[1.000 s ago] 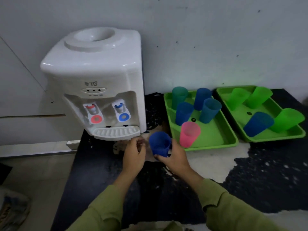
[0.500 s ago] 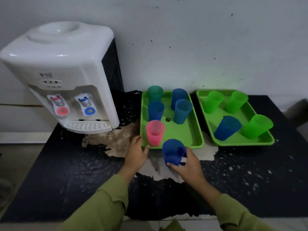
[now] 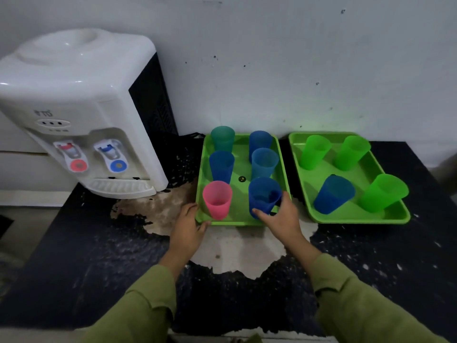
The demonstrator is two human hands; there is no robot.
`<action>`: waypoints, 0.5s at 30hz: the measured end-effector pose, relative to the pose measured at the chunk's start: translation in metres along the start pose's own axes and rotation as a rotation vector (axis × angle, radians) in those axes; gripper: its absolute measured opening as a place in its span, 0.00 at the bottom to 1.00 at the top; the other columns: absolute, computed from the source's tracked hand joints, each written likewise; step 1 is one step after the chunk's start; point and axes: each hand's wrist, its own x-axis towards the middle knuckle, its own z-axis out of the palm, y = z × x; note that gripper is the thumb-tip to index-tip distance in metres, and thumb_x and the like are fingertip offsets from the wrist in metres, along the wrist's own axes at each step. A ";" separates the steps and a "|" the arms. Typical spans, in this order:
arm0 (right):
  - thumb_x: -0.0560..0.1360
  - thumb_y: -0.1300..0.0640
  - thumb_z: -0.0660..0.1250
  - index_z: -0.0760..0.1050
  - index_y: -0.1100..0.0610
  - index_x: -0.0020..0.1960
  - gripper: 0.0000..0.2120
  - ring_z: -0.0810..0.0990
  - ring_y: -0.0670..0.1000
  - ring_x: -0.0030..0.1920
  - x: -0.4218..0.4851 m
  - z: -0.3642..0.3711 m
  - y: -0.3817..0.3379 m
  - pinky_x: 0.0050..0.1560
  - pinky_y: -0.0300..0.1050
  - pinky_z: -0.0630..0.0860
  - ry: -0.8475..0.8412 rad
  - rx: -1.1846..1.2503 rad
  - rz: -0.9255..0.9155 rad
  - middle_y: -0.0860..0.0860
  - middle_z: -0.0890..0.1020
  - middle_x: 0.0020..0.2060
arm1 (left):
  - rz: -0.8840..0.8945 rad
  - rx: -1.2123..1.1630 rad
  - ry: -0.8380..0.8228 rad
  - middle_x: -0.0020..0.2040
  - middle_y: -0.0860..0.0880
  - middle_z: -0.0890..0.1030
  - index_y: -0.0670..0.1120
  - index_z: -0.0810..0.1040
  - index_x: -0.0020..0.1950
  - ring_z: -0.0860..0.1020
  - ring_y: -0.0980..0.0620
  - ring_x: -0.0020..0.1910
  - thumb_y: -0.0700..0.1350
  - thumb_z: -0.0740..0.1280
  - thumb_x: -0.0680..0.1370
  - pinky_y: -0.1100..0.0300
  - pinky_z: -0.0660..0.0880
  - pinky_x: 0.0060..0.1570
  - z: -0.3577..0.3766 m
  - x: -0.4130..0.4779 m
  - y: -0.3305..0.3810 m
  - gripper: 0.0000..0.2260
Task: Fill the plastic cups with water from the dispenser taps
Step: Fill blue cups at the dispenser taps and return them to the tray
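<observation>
My left sleeve (image 3: 138, 310) and right sleeve (image 3: 358, 305): olive-green, long, loose cloth, cuffs at wrists. Left hand (image 3: 188, 231), right hand (image 3: 282, 219) bare.

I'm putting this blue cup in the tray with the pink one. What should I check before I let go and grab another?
1. Blue cup is over its spot: ok, near right corner of the left tray.
2. Cup upright: ok.
3. Cup's bottom resting flat: cannot tell, the right hand grips it.
4. Water inside: cannot tell, too dark.
5. Tray steadied: ok, the left hand touches its near left corner.
6. Next cup ready: ok, the right tray holds four cups, such as the green cup at its near right.
</observation>
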 end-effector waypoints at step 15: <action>0.63 0.60 0.78 0.57 0.62 0.72 0.44 0.72 0.55 0.65 0.009 0.010 0.025 0.66 0.50 0.70 -0.029 0.003 0.072 0.56 0.72 0.65 | -0.002 -0.056 0.054 0.60 0.46 0.74 0.40 0.74 0.63 0.73 0.49 0.59 0.43 0.68 0.75 0.61 0.69 0.57 -0.001 0.004 -0.004 0.17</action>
